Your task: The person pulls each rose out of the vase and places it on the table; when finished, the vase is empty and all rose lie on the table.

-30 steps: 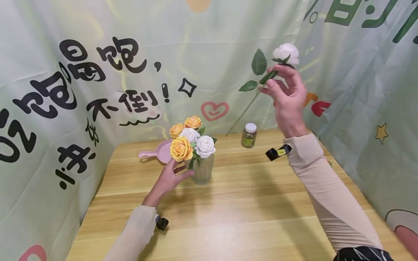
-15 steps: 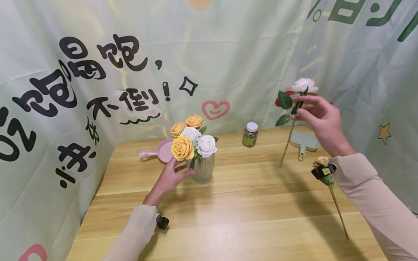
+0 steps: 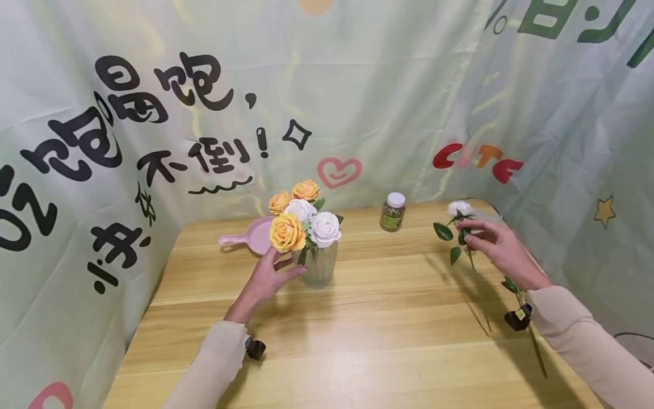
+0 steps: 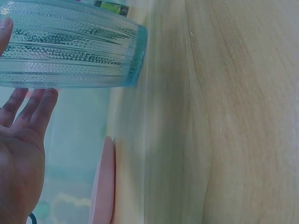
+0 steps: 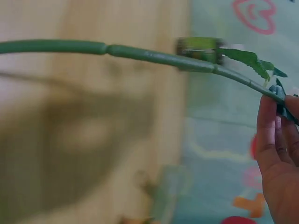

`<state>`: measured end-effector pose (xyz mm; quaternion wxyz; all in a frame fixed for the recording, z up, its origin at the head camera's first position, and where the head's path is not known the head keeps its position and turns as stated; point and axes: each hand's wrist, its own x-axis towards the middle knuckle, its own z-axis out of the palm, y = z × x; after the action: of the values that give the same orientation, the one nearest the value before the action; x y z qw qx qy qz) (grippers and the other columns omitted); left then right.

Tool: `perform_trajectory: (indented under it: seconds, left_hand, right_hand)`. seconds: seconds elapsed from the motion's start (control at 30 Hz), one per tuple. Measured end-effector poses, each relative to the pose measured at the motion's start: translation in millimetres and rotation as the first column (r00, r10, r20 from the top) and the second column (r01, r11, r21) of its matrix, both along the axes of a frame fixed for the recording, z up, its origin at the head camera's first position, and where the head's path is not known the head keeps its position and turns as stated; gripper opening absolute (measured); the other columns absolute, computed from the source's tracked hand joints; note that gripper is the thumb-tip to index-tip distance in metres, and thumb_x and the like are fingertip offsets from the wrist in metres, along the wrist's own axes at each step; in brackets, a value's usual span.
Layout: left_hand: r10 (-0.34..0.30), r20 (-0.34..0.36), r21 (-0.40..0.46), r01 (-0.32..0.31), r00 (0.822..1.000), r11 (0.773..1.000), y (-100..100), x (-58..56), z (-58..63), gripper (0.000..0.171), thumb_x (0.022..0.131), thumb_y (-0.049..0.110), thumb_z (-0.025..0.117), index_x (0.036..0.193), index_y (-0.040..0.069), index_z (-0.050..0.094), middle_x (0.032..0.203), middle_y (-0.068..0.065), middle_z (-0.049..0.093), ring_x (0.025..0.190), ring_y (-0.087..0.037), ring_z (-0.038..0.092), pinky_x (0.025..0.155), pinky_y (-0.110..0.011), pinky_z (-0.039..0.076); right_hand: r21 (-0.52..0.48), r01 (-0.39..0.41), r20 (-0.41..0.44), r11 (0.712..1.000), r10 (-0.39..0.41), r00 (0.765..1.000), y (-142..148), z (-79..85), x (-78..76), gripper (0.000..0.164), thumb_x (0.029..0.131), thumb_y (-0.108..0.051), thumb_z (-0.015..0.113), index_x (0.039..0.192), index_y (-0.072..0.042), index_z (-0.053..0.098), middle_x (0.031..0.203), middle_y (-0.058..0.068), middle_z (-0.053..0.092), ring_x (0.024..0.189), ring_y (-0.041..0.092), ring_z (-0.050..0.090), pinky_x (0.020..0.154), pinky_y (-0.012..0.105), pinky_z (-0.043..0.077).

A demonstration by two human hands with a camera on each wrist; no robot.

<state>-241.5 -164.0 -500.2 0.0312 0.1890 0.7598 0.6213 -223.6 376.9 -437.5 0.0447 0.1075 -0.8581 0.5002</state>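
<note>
My left hand [image 3: 265, 278] holds the ribbed glass vase [image 3: 321, 267] near its upper part, thumb on one side and fingers on the other in the left wrist view. Yellow roses [image 3: 286, 232] and white roses [image 3: 325, 229] fill the vase, which stands upright on the table. Over the table's right side, my right hand [image 3: 503, 250] pinches a long-stemmed white rose [image 3: 460, 208] just below its bloom. Its green stem [image 5: 154, 57] slants down toward the tabletop; I cannot tell whether the tip touches. Another rose stem [image 3: 536, 346] lies under my right wrist, its bloom hidden.
A pink pan [image 3: 258, 238] lies behind the vase at left. Toward the back edge stands a white-lidded jar [image 3: 392, 215]. My right hand mostly hides a pale grey board at the back right. Printed cloth [image 3: 388, 102] hangs around the wooden table [image 3: 357, 341].
My right hand has carried the white rose rightward and down, from high in the air to low over the table's right side. My left hand keeps its place at the vase.
</note>
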Motion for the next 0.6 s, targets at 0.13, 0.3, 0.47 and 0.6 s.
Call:
perform_trajectory:
  seconds: [0.13,0.3,0.47,0.6]
  left_hand:
    - [-0.001,0.001,0.0,0.001,1.0,1.0,0,0.2,1.7,0.098,0.093,0.02,0.09,0.171,0.033,0.033,0.176,-0.001,0.037,0.16,-0.035,0.041,0.126,-0.053,0.049]
    - [0.003,0.006,-0.003,-0.003,1.0,1.0,-1,0.2,0.4,0.098,0.093,0.019,0.09,0.171,0.032,0.032,0.176,-0.002,0.037,0.159,-0.036,0.042,0.127,-0.052,0.049]
    - [0.0,0.013,0.0,0.0,1.0,1.0,0,0.9,0.0,0.097,0.094,0.019,0.089,0.171,0.031,0.033,0.176,-0.003,0.038,0.159,-0.035,0.041,0.127,-0.053,0.048]
    - [0.002,0.013,0.001,-0.002,1.0,1.0,0,1.2,0.9,0.096,0.093,0.019,0.089,0.171,0.031,0.034,0.175,-0.002,0.038,0.159,-0.035,0.042,0.127,-0.053,0.048]
  right_hand:
    - [0.101,0.0,0.077,0.995,-0.008,0.997,3,-26.3,-0.6,0.042,0.114,-0.018,0.061,0.151,0.001,0.058,0.132,-0.005,0.069,0.098,-0.002,0.07,0.082,0.022,0.066]
    - [0.18,-0.021,0.165,0.983,-0.009,0.986,1,-48.1,-3.3,0.044,0.114,-0.018,0.06,0.153,0.003,0.056,0.133,0.027,0.067,0.096,0.005,0.069,0.078,0.031,0.066]
    - [0.222,-0.027,0.2,0.975,-0.019,0.98,-4,-63.5,-4.6,0.041,0.112,-0.014,0.063,0.149,0.004,0.059,0.126,0.028,0.07,0.093,0.017,0.072,0.072,0.03,0.065]
    - [0.289,-0.012,0.179,0.957,-0.042,0.983,-7,-71.3,-3.7,0.039,0.111,-0.016,0.066,0.145,0.002,0.064,0.129,0.029,0.071,0.092,0.021,0.075,0.068,0.027,0.063]
